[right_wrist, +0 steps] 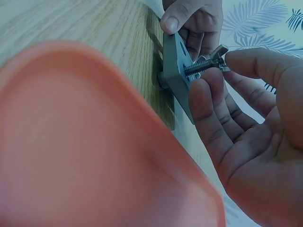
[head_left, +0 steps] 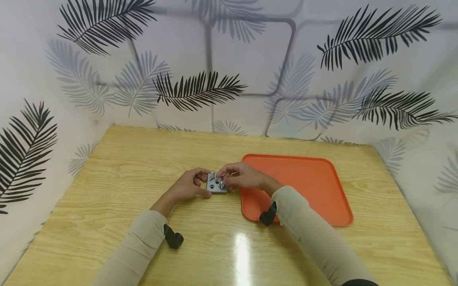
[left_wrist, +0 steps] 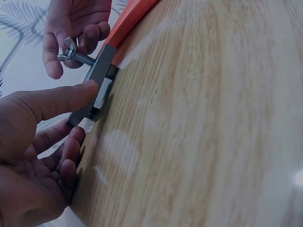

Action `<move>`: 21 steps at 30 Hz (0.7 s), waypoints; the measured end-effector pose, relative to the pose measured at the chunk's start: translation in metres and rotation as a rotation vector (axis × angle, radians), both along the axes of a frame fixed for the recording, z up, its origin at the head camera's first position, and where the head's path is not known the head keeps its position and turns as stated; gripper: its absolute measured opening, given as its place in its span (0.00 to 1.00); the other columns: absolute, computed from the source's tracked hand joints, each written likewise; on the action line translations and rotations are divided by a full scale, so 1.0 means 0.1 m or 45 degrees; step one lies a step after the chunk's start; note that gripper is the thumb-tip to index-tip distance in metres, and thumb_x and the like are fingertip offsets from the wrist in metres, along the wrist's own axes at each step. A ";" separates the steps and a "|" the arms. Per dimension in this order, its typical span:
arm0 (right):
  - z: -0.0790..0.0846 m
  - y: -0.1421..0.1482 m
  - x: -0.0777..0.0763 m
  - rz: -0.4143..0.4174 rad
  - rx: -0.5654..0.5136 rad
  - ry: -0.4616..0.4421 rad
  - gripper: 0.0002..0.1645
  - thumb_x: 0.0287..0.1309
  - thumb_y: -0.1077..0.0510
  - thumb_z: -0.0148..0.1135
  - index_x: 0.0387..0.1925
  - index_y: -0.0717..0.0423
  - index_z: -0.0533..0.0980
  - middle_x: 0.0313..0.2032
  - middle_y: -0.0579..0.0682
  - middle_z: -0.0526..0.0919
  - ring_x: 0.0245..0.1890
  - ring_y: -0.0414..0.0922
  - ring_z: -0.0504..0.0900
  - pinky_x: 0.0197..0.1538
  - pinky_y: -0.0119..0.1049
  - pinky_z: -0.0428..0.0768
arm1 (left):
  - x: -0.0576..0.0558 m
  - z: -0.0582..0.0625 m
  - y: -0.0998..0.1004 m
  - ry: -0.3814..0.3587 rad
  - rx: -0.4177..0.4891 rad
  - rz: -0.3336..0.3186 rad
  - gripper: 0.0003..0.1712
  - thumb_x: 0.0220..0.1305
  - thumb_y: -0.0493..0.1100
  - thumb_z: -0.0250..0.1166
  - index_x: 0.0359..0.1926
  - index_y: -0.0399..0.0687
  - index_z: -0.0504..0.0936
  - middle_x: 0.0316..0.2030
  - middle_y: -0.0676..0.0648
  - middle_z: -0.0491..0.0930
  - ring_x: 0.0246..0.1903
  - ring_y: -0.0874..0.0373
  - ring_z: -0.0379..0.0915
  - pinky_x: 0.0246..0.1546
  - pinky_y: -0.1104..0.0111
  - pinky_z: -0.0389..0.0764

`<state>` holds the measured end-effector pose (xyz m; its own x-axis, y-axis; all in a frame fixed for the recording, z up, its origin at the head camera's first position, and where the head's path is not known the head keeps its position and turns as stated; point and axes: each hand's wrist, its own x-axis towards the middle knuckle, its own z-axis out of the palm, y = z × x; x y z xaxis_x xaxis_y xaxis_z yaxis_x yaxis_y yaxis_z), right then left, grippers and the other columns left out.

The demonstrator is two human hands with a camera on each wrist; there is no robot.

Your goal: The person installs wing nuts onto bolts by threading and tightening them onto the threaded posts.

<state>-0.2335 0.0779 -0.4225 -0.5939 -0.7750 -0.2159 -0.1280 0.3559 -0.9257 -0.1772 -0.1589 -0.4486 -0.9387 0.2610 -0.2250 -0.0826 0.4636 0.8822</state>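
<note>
A small grey metal plate (head_left: 217, 189) with holes lies near the middle of the table, raised on bolt heads (left_wrist: 112, 72) beneath it. My left hand (head_left: 186, 186) grips its left side, the thumb on the near edge and fingers at the far edge. Two threaded bolts stand up from the plate. My right hand (head_left: 247, 176) pinches a silver wing nut (right_wrist: 218, 59) high on the bolt (right_wrist: 196, 68) at the plate's right side. Another wing nut (head_left: 212, 176) sits near the far left corner, between the two hands.
An orange tray (head_left: 304, 178) lies just right of the plate, partly under my right forearm. Wooden tabletop (head_left: 143, 159) surrounds both. A leaf-patterned cloth (head_left: 236, 55) hangs behind the table and along its sides.
</note>
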 end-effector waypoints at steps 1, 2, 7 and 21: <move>-0.01 0.00 0.00 0.003 0.000 0.002 0.17 0.71 0.61 0.54 0.57 0.62 0.77 0.39 0.55 0.82 0.33 0.43 0.80 0.42 0.38 0.82 | 0.00 0.00 0.00 0.000 0.000 -0.001 0.37 0.53 0.35 0.76 0.64 0.42 0.73 0.49 0.43 0.75 0.39 0.54 0.62 0.42 0.65 0.67; -0.01 0.00 0.00 0.003 0.002 0.007 0.17 0.71 0.61 0.54 0.57 0.61 0.77 0.39 0.54 0.82 0.33 0.43 0.80 0.42 0.38 0.82 | 0.00 0.00 0.00 0.001 -0.002 -0.001 0.37 0.53 0.35 0.76 0.64 0.42 0.73 0.49 0.43 0.75 0.39 0.54 0.62 0.41 0.65 0.67; -0.01 0.02 0.00 0.000 -0.015 -0.006 0.15 0.71 0.62 0.54 0.54 0.63 0.78 0.37 0.51 0.81 0.33 0.42 0.80 0.42 0.38 0.82 | -0.01 0.00 0.00 0.001 0.005 0.002 0.37 0.53 0.35 0.76 0.65 0.42 0.73 0.49 0.43 0.74 0.39 0.54 0.62 0.42 0.65 0.68; 0.06 0.03 0.02 -0.018 0.003 -0.056 0.14 0.74 0.59 0.52 0.48 0.66 0.78 0.35 0.50 0.82 0.32 0.41 0.80 0.38 0.34 0.82 | -0.01 -0.01 0.02 -0.001 0.012 0.011 0.37 0.52 0.34 0.76 0.64 0.41 0.74 0.47 0.44 0.75 0.39 0.54 0.62 0.42 0.66 0.68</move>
